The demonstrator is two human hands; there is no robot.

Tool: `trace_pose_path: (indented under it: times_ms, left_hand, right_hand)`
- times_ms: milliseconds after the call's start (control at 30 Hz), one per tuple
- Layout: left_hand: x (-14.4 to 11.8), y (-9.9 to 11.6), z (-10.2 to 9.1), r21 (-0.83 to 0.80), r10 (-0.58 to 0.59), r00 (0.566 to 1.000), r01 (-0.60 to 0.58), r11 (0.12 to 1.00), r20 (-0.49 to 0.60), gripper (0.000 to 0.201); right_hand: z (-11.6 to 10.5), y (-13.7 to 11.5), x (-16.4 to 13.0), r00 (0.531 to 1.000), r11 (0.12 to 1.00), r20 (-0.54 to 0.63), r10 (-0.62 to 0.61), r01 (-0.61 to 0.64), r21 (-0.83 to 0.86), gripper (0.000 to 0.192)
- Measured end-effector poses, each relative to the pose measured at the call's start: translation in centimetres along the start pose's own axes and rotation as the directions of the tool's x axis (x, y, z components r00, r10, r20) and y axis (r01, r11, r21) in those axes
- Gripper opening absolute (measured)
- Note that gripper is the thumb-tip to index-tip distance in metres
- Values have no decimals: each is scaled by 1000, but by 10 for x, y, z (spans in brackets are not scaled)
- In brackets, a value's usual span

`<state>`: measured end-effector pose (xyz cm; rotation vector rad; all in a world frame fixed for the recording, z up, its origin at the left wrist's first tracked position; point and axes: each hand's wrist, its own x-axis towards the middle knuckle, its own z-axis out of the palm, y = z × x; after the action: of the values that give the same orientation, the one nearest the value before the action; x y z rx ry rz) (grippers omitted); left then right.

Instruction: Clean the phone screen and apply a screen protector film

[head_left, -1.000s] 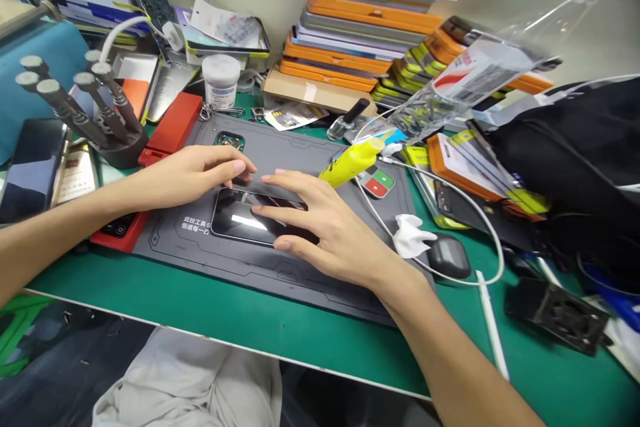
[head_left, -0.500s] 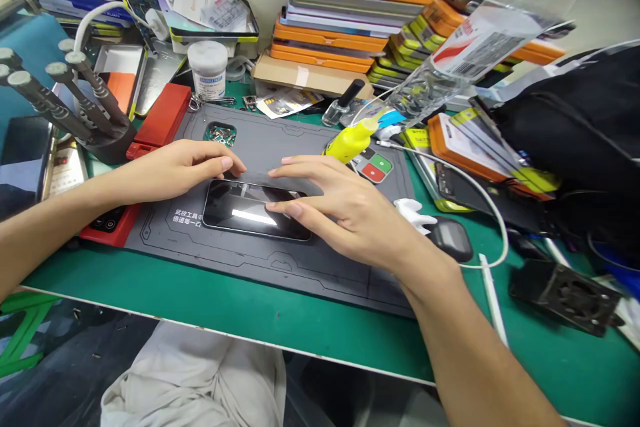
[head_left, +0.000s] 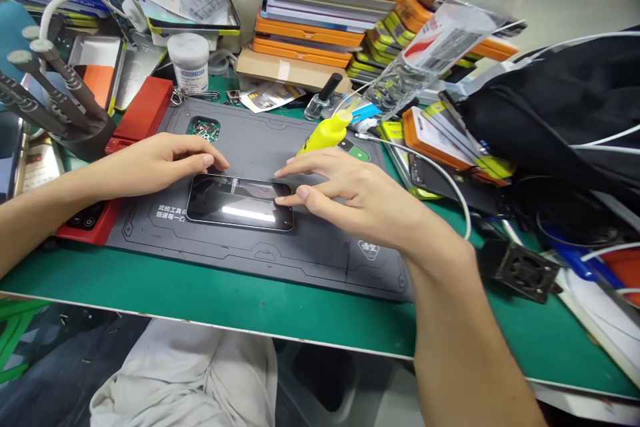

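A black phone [head_left: 235, 202] lies screen up on a grey work mat [head_left: 310, 247] on the green bench. My left hand [head_left: 160, 163] rests palm down at the phone's upper left edge, fingertips touching its far rim. My right hand [head_left: 350, 197] reaches in from the right with fingers spread, its fingertips pressing the phone's right end. Neither hand lifts the phone off the mat.
A yellow bottle [head_left: 323, 135] lies just behind my right hand. A red case [head_left: 143, 113] and a black stand of screwdrivers [head_left: 60, 97] sit at left, a white jar [head_left: 189, 63] behind. Stacked orange boxes [head_left: 320, 40], a black bag [head_left: 560, 120], white cables and a small black fan [head_left: 523, 271] crowd the right.
The view has swung right and down. My right hand slid from covering the middle of the phone to its right end, uncovering most of the screen. My left hand stayed at the upper left edge.
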<state>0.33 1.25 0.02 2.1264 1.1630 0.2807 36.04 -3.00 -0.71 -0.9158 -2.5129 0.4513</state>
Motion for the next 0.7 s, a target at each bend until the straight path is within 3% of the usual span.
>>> trace_pose_path:
  times_ms: [700]
  left_hand:
    - [0, 0, -4, -5, -12, 999, 12, 1000, -33, 59]
  right_hand:
    - [-10, -1, -1, 989, 985, 60, 133, -139, 106, 38]
